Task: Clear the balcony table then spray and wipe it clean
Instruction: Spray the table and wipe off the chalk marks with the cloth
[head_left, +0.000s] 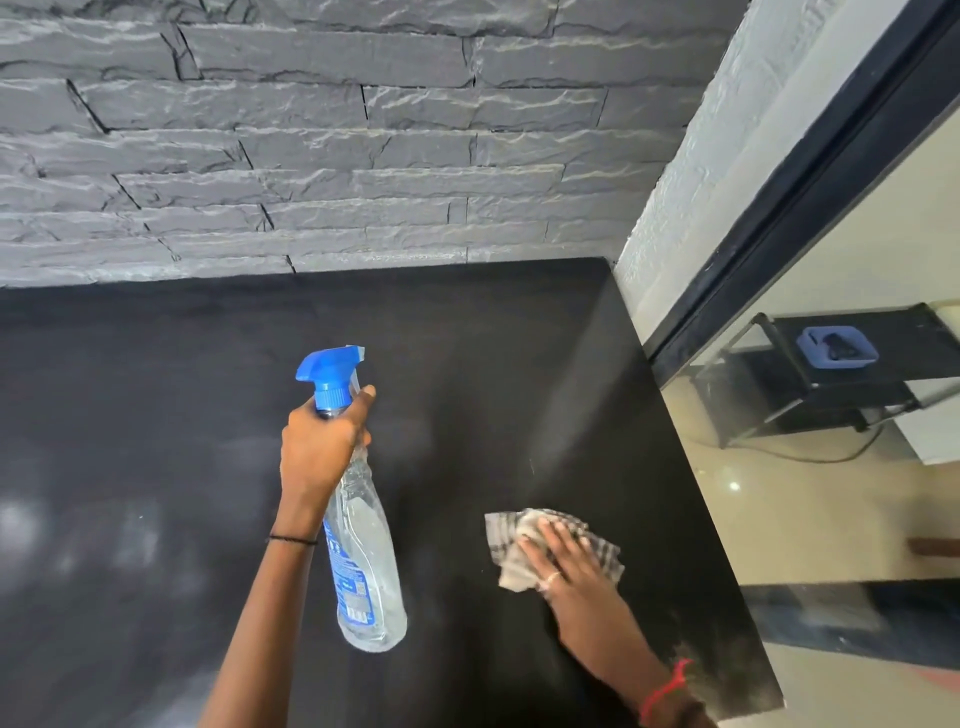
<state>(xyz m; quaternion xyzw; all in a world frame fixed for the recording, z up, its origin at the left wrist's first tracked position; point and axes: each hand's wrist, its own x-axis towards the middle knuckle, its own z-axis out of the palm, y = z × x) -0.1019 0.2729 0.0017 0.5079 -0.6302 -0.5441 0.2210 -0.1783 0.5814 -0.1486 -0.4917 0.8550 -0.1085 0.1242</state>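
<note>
Table (156, 389) black, set against grey stone wall (311, 156), glass door (831, 467) beside.

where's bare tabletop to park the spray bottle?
Free: the back strip of the black table along the stone wall, and the whole left part, left of the left hand holding the spray bottle. Crowded: front right near the edge, where the right hand presses the checked cloth.

Head camera looks steeply down, close over the black table (156, 389), facing the stone wall (311, 156).
</note>
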